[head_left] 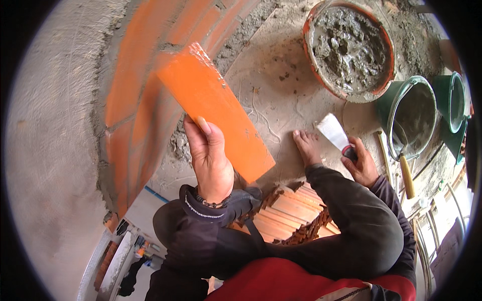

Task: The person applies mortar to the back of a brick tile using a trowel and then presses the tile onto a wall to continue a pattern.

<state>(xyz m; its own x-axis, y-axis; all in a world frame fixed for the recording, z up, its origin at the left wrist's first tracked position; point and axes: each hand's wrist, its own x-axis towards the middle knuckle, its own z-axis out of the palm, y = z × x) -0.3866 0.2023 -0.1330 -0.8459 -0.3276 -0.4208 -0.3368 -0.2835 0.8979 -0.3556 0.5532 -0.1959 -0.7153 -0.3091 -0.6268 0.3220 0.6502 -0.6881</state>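
My left hand [211, 160] holds a flat orange brick [218, 108] raised at the centre of the head view, thumb on its face, a little wet grey mortar on its upper end. Lower right of it, my right hand [361, 165] grips a scraper [335, 134] with a wide pale blade and a red and black handle, its blade apart from the brick. Behind the brick, on the left, runs a wall of orange bricks [125, 150] with grey mortar joints. A bare foot [306, 145] is just left of the scraper, and stacked bricks [286, 210] lie below, between my legs.
A round tub of wet mortar [351, 55] stands at the upper right. Green buckets [391, 100] stand below it, with a wooden-handled trowel [405, 178] at the nearer one. A rough grey wall [50, 125] fills the far left. Cables or hoses [452, 195] lie at the lower right.
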